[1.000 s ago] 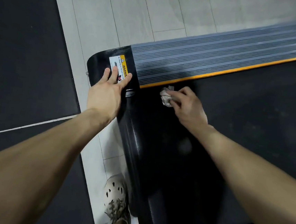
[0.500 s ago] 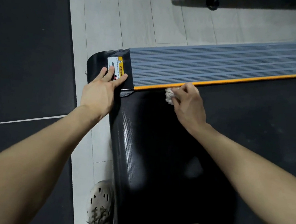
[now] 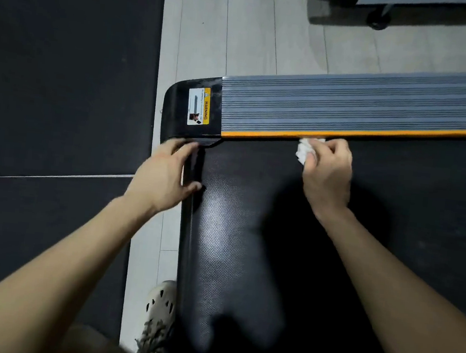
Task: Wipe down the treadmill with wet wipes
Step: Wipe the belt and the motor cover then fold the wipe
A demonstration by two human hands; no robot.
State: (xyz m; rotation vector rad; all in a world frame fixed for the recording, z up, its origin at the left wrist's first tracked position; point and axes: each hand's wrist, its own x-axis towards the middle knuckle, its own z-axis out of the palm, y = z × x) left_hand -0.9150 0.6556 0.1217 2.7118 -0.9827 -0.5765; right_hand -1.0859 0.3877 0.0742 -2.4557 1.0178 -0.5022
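Note:
The treadmill's black belt (image 3: 249, 234) fills the lower right, bordered by an orange strip (image 3: 372, 135) and a grey ribbed side rail (image 3: 346, 107). My right hand (image 3: 328, 174) is shut on a crumpled white wet wipe (image 3: 304, 150), pressing it on the belt right against the orange strip. My left hand (image 3: 166, 172) rests with spread fingers over the belt's rear end, just below the black corner cap (image 3: 178, 108) with its warning sticker (image 3: 198, 106).
Black rubber floor mats (image 3: 65, 74) lie to the left, with pale floor tiles (image 3: 239, 34) between them and the treadmill. A beige shoe (image 3: 160, 309) stands beside the belt's end. Another machine's base with a wheel (image 3: 379, 18) sits at the top right.
My right hand has slid the wipe to the right along the orange strip. My left hand has dropped from the corner cap to the belt's rear end. The camera has tilted upward.

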